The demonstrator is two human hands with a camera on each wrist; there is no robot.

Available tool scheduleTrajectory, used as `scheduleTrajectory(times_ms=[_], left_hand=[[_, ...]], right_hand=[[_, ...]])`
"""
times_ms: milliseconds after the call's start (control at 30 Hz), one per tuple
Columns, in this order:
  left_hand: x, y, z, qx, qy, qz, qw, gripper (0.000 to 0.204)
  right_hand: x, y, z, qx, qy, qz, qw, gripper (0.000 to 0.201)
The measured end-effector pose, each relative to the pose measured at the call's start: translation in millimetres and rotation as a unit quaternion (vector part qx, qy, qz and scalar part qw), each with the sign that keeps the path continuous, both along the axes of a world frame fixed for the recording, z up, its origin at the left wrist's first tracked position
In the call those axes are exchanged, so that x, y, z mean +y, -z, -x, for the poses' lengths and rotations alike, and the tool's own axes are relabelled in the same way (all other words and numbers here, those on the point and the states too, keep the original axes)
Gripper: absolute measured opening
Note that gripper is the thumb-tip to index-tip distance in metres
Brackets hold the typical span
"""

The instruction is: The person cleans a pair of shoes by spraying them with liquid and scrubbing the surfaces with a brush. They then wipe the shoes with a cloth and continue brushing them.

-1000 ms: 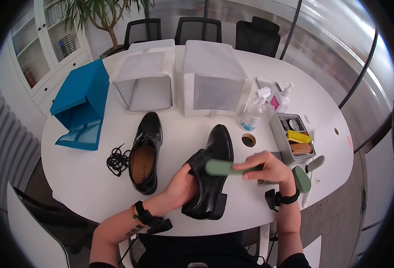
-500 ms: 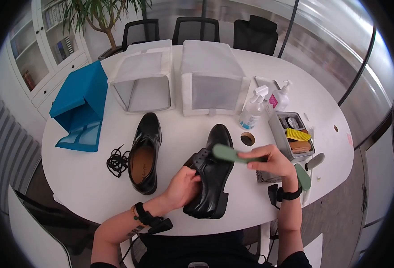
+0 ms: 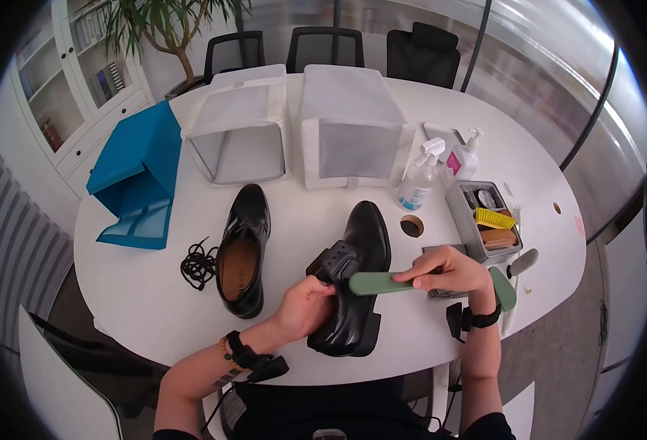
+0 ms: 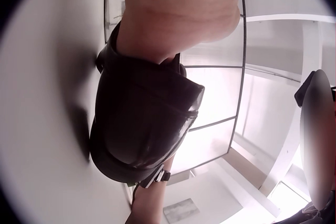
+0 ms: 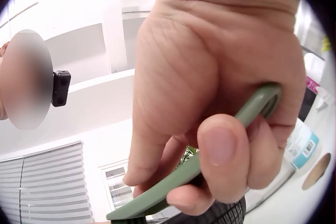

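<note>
A black leather dress shoe [image 3: 367, 238] lies tilted on the table before me, its sole edge and heel towards the right. My left hand [image 3: 305, 304] grips it at the opening; some fingers are hidden inside. The left wrist view has the heel end of the shoe [image 4: 144, 113] close up below that hand. With its fingers and thumb, my right hand [image 3: 448, 271] holds a green long-handled brush [image 3: 375, 283], its head against the shoe's side near the lace flap. The handle [image 5: 173, 184] runs across the palm in the right wrist view.
The other black shoe [image 3: 241, 253] stands to the left beside coiled black laces [image 3: 199, 264]. Behind are a blue box [image 3: 136, 169] and two pale fabric boxes [image 3: 353, 117]. At right are a spray bottle [image 3: 419, 180], a pump bottle [image 3: 464, 158] and a grey organizer [image 3: 477, 246] with brushes.
The green brush went forward up the shoe towards the toe, then back down to its side near the lace flap. My left hand keeps its grip on the shoe.
</note>
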State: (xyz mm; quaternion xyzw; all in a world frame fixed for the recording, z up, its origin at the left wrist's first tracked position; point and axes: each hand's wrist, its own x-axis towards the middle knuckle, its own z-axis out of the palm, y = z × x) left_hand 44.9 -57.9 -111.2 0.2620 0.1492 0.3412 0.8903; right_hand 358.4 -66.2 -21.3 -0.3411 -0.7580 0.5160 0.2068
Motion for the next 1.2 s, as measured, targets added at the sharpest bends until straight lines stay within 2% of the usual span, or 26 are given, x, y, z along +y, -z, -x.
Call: scheduleTrajectory(times_ms=[33, 100, 133, 267, 333, 367, 433, 533, 567, 633, 700, 767, 833, 900, 967, 1000, 1033, 1100, 1133, 1200], left_hand=[[-0.3, -1.1, -0.2, 0.007, 0.006, 0.000, 1.000, 0.045], [1.3, 1.0, 1.2, 0.008, 0.024, -0.015, 1.000, 0.045], [2.1, 2.8, 2.1, 0.009, 0.041, -0.029, 0.999, 0.045], [2.3, 9.2, 3.4, 0.018, 0.051, -0.025, 0.998, 0.043], [-0.4, 3.9, 1.0, 0.018, 0.029, -0.003, 0.999, 0.040], [0.1, 5.4, 1.1, 0.018, 0.029, -0.003, 0.999, 0.040], [2.4, 11.1, 1.8, 0.005, 0.052, -0.015, 0.999, 0.034], [2.8, 15.8, 2.6, -0.003, 0.044, -0.005, 0.999, 0.028], [2.3, 15.5, 2.9, -0.004, 0.045, -0.006, 0.999, 0.028], [2.3, 13.6, 4.0, 0.002, 0.038, 0.005, 0.999, 0.023], [4.1, 16.5, 6.0, -0.011, 0.053, 0.000, 0.999, 0.023], [3.8, 14.0, 5.2, -0.023, 0.066, -0.004, 0.998, 0.023], [-2.6, -2.7, 2.9, 0.025, 0.028, -0.011, 0.999, 0.023], [1.2, 5.7, 4.5, 0.019, 0.031, -0.007, 0.999, 0.021], [2.7, 10.2, 4.4, 0.013, 0.032, -0.003, 0.999, 0.020], [1.2, 4.0, 2.4, 0.044, 0.020, 0.004, 0.999, 0.019], [-0.5, -1.9, 0.9, 0.075, 0.009, 0.011, 0.997, 0.020], [-3.4, -12.0, -0.8, 0.088, 0.007, 0.013, 0.996, 0.022], [-4.0, -14.2, -1.6, 0.101, 0.003, 0.016, 0.995, 0.025], [-2.0, -5.0, 0.8, 0.087, 0.007, 0.001, 0.996, 0.027]], right_hand=[[-1.4, 0.2, 2.0, 0.001, 0.000, 0.000, 1.000, 0.030], [-4.9, -0.8, 9.1, 0.024, 0.152, -0.009, 0.988, 0.030], [-3.3, 0.9, 12.0, 0.030, 0.176, -0.054, 0.983, 0.031], [-1.9, 2.6, 2.0, 0.010, 0.106, -0.035, 0.994, 0.031], [-0.5, 0.5, 1.0, 0.003, 0.001, -0.030, 1.000, 0.031], [-1.6, -0.1, 2.2, 0.003, 0.002, -0.030, 1.000, 0.031], [-3.8, -1.4, 6.9, 0.007, 0.140, -0.009, 0.990, 0.031], [-2.6, -1.5, 9.4, 0.027, 0.153, -0.037, 0.987, 0.031], [-2.5, -1.8, 8.3, 0.026, 0.155, -0.038, 0.987, 0.031], [-2.9, -1.5, 5.8, 0.030, 0.073, 0.001, 0.997, 0.032], [-2.4, 0.0, 4.2, 0.031, 0.072, 0.003, 0.997, 0.032], [-2.0, -1.5, 4.3, 0.021, 0.113, -0.013, 0.993, 0.032], [-0.1, 3.7, 1.7, -0.002, 0.139, 0.002, 0.990, 0.032], [0.0, 8.1, 3.2, 0.058, 0.101, -0.037, 0.992, 0.032], [0.6, 4.1, 2.4, 0.042, 0.077, -0.027, 0.996, 0.032], [0.6, 2.3, 2.3, 0.025, 0.050, -0.016, 0.998, 0.031], [-0.2, 1.7, 3.7, 0.026, 0.052, -0.017, 0.998, 0.031], [-1.6, 1.3, 6.6, 0.019, 0.156, -0.010, 0.987, 0.031], [-1.9, 2.0, 5.3, 0.019, 0.158, -0.010, 0.987, 0.031], [-1.4, 4.0, 2.5, 0.044, 0.064, -0.025, 0.997, 0.032]])
